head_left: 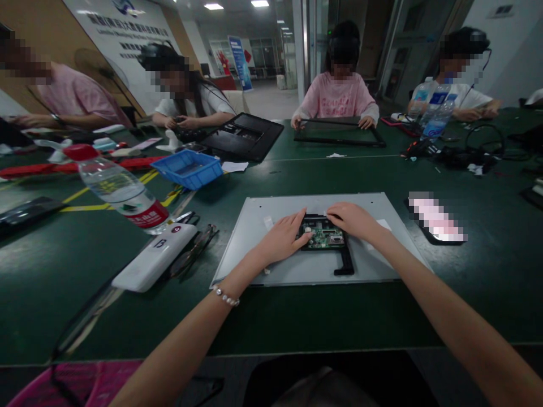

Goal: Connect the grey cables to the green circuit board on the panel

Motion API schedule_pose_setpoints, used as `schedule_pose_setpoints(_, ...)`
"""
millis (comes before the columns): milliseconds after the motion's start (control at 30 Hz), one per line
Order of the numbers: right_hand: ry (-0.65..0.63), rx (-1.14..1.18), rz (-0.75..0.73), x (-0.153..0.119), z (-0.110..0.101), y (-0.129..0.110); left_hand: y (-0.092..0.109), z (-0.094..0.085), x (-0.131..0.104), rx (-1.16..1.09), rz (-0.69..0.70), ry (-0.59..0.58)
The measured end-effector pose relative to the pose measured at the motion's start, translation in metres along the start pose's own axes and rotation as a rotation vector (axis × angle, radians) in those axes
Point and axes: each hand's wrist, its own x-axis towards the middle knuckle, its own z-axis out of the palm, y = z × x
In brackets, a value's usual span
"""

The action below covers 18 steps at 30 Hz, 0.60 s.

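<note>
Board (324,234) mid-panel (297,265), near tabletop's near edge, in black bracket (344,261). Left hand (283,240) pressed flat on board's left edge, fingers together. Right hand (354,219) curled over top right corner; pinching or just resting, can't tell. Risk: uneven push could flex board or stress a connector. Fingertips cover part of board; screws and cables too small to make out.

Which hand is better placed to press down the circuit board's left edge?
Left. The left hand already has fingers on the circuit board at that edge; the right hand rests at its top right corner.
</note>
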Motion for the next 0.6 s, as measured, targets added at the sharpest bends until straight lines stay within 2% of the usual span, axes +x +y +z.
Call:
schedule_pose_setpoints(100, 0.018, 0.018, 0.009, -0.001, -0.001, 0.0, -0.002, -0.009, 0.001, -0.024, -0.044, 0.014)
schedule_pose_setpoints(167, 0.039, 0.019, 0.022, -0.002, -0.001, -0.001, -0.008, -0.016, 0.001, -0.051, -0.083, 0.093)
schedule_pose_setpoints(267, 0.089, 0.013, 0.037, -0.004, -0.004, -0.007, -0.026, -0.029, 0.0, -0.028, -0.148, 0.25)
schedule_pose_setpoints(333, 0.113, 0.011, 0.031, -0.006, -0.007, -0.013, -0.042, -0.038, -0.003, 0.037, -0.197, 0.293)
schedule_pose_setpoints(400, 0.122, 0.005, 0.021, -0.007, -0.01, -0.019, -0.058, -0.047, -0.009, 0.038, -0.236, 0.248)
schedule_pose_setpoints(467, 0.128, -0.003, 0.017, -0.008, -0.011, -0.025, -0.07, -0.053, -0.014, -0.035, -0.256, 0.15)
schedule_pose_setpoints(600, 0.131, -0.013, 0.004, -0.008, -0.01, -0.032, -0.08, -0.053, -0.017, -0.153, -0.211, -0.041)
